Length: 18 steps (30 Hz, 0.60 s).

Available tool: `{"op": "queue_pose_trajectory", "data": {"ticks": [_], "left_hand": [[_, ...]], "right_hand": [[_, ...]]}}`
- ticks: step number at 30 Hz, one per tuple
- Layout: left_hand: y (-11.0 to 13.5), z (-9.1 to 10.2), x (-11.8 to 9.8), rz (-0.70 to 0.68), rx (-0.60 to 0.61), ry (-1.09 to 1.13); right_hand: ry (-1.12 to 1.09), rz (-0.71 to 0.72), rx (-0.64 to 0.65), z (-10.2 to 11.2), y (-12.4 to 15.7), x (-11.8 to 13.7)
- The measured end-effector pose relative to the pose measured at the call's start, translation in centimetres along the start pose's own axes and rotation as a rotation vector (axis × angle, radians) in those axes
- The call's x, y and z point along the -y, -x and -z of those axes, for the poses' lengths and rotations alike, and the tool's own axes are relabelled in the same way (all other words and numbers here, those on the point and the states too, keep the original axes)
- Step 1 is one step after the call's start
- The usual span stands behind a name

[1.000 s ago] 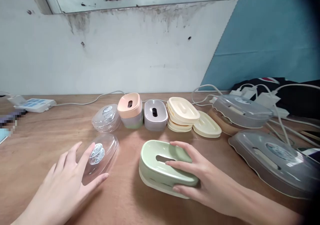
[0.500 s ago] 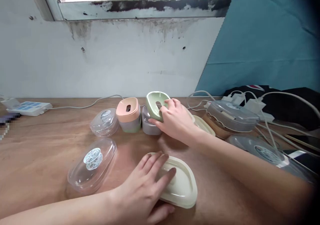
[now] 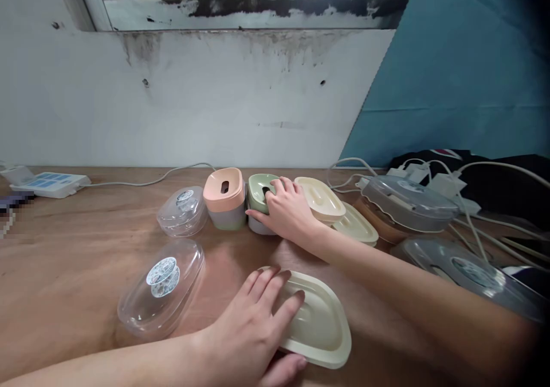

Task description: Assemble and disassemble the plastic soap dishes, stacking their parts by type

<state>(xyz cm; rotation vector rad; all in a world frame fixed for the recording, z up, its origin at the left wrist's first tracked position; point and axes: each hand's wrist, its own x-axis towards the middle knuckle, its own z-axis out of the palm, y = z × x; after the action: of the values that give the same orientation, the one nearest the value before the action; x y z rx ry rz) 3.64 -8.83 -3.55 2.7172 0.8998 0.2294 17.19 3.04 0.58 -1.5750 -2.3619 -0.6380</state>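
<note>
My right hand (image 3: pixel 287 206) is closed around the side of a green lid with a slot (image 3: pixel 258 188), which sits on a grey box (image 3: pixel 259 225) near the wall. Part of the lid and the box is behind my fingers. Beside it on the left stands a box with a peach slotted lid (image 3: pixel 223 185) over grey and green layers. My left hand (image 3: pixel 262 318) spans the left end of a cream oval tray (image 3: pixel 324 324) in front of me, fingers toward the far rim and thumb by the near edge.
Two clear plastic covers with round stickers, a small one (image 3: pixel 183 212) and a larger one (image 3: pixel 150 312), lie to the left. Cream trays (image 3: pixel 320 198), grey transparent covers (image 3: pixel 412 204) and white cables are at the right. A power strip (image 3: pixel 54 185) lies far left.
My right hand has lowered the green lid from a tilt above the grey box to level on top of it. My left hand stays on the cream tray; the view has shifted slightly.
</note>
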Motion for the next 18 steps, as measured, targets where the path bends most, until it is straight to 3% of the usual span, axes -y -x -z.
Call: {"op": "queue_pose_trajectory", "data": {"ticks": [11, 18], "left_hand": [[0.0, 0.3, -0.2, -0.003, -0.036, 0.028], [0.2, 0.0, -0.2, 0.011, -0.04, 0.023]], "right_hand": [[-0.014, 0.051, -0.046, 1.1, 1.6, 0.2], [-0.008, 0.044, -0.037, -0.4, 2.4, 0.3]]}}
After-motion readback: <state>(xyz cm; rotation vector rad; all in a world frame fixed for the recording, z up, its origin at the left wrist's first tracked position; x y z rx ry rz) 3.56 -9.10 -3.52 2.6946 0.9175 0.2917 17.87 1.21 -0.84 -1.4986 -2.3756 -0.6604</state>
